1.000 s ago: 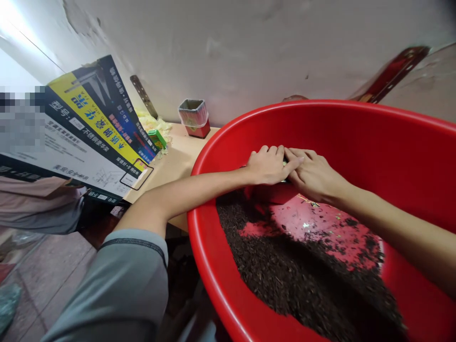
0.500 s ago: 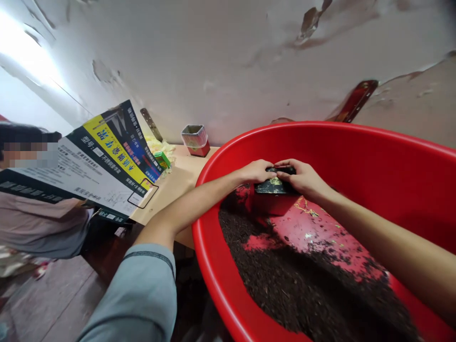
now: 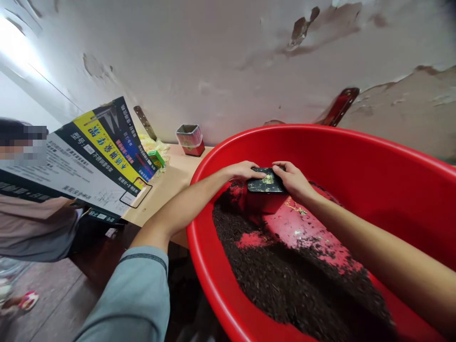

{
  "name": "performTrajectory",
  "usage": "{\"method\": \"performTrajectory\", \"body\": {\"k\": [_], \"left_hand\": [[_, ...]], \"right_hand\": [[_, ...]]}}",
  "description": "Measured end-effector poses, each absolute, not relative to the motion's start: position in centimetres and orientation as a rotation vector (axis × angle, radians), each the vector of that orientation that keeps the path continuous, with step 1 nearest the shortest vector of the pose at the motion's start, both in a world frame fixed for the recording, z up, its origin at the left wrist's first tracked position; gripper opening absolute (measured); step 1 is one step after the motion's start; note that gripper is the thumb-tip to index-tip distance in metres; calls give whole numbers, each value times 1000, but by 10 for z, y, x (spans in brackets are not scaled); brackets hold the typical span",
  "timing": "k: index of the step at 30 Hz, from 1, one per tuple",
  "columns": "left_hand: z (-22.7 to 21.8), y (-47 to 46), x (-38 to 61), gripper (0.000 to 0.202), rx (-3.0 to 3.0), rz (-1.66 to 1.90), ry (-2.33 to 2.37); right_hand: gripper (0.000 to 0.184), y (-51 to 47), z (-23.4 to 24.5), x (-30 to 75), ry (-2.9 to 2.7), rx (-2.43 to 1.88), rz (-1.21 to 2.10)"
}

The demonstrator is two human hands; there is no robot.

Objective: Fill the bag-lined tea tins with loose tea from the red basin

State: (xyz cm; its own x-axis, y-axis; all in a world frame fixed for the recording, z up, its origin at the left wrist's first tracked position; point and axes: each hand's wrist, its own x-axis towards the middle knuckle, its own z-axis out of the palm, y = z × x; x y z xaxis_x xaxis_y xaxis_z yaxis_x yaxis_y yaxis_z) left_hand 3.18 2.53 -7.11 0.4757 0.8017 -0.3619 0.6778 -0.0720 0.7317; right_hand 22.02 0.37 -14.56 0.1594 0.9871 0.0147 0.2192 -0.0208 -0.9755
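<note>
My left hand (image 3: 245, 170) and my right hand (image 3: 290, 176) grip a flat black rectangular object (image 3: 265, 184) with worn gold markings from its two sides. Its exact kind is unclear. Both thumbs rest on its upper face, and some fingers are hidden behind it. The object is inside a large red plastic tub (image 3: 199, 266), near the far left wall. Under it lies a darker red patch that may be its shadow or its side. Dark, loose, crumbly material (image 3: 270, 285), like soil or tea leaves, covers much of the tub's bottom. Yellowish strands (image 3: 295, 207) lie on the bare red floor.
A wooden table (image 3: 178, 166) stands left of the tub. On it are a small lined bin (image 3: 190, 140), a green box (image 3: 156, 159) and a large printed cardboard sheet (image 3: 96, 161). Behind the sheet sits another person (image 3: 35, 228). A peeling wall (image 3: 228, 61) rises behind.
My hands have moved apart across the black object toward its two sides, uncovering more of its upper face and gold markings. The whole view has shifted slightly.
</note>
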Motion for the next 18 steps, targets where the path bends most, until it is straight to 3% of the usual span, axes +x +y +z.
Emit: {"method": "performTrajectory", "body": {"k": [7, 15, 18], "left_hand": [[-71, 24, 35, 20, 1698, 197, 1230], [-60, 18, 36, 21, 1812, 145, 1271], [-62, 9, 39, 35, 1938, 74, 1345]], "right_hand": [[31, 4, -140, 224, -1408, -1515, 850], [15, 9, -115, 219, -1562, -1682, 841], [6, 12, -103, 217, -1619, -1708, 909]]}}
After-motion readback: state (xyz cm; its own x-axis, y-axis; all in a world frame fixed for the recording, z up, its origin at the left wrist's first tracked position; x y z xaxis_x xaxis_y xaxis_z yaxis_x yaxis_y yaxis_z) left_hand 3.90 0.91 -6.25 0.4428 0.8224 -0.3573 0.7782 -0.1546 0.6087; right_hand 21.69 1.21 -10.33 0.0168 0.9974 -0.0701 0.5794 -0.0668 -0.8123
